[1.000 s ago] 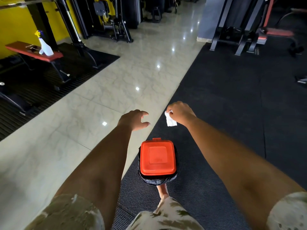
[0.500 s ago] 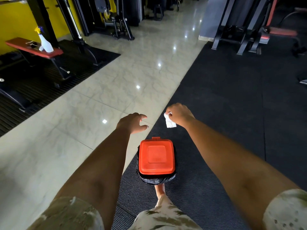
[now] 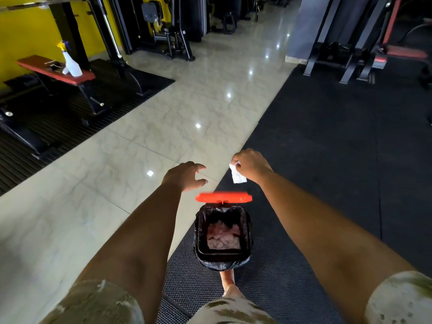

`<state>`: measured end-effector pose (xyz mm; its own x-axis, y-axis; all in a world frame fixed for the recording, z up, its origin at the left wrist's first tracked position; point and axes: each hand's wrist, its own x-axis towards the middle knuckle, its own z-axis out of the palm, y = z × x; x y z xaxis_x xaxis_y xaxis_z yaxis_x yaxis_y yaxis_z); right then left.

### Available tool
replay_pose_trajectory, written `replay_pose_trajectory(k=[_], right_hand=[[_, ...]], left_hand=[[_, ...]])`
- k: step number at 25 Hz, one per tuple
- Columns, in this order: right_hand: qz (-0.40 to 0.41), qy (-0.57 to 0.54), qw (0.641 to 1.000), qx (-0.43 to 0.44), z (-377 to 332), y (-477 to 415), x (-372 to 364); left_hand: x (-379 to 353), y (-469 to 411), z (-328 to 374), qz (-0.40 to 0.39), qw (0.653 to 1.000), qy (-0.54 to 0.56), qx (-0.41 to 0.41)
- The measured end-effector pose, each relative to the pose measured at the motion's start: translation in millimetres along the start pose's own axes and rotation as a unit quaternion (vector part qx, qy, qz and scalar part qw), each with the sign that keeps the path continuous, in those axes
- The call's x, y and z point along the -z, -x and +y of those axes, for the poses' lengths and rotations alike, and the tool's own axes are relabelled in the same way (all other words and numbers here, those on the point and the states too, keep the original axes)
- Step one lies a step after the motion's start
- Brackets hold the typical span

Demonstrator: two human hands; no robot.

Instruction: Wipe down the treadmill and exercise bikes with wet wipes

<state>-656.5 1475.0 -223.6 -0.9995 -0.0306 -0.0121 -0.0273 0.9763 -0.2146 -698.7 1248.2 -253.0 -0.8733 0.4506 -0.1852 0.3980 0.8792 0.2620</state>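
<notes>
Flipped up since half a second back: red lid of the pedal bin, edge-on now, foot at its near base. Right hand pinching a crumpled wet wipe, hanging just beyond the lid, not yet over the opening. Left hand loose, fingers spread, holding nothing. Likely light, limp and damp; best kept pinched at a top corner. Heap of used wipes inside the bin. No readable writing anywhere.

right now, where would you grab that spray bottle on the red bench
Grip the spray bottle at its slim neck under the trigger, coming from the tiled-aisle side: it stands upright on the bench, its body widens downward, and a black post stands behind.
</notes>
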Motion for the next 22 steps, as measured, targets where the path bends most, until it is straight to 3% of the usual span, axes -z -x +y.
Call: replay_pose_trajectory(k=[5,14,22], right_hand=[[-0.032,0.022,0.999,0.009,8.7,-12.0,-8.0],[-0.174,0.018,0.985,0.015,24.1,-28.5,-76.6],[-0.191,-0.006,0.982,0.001,39.9,-37.5,-104.8]], left_hand=[[-3.8,-15.3,-7.0,-0.010,1.000,-0.001,-0.001],[-51.0,-42.4,-26.5,-0.070,0.998,0.002,0.000],[-64.0,-60.9,-33.6,-0.095,0.995,-0.001,0.011]])
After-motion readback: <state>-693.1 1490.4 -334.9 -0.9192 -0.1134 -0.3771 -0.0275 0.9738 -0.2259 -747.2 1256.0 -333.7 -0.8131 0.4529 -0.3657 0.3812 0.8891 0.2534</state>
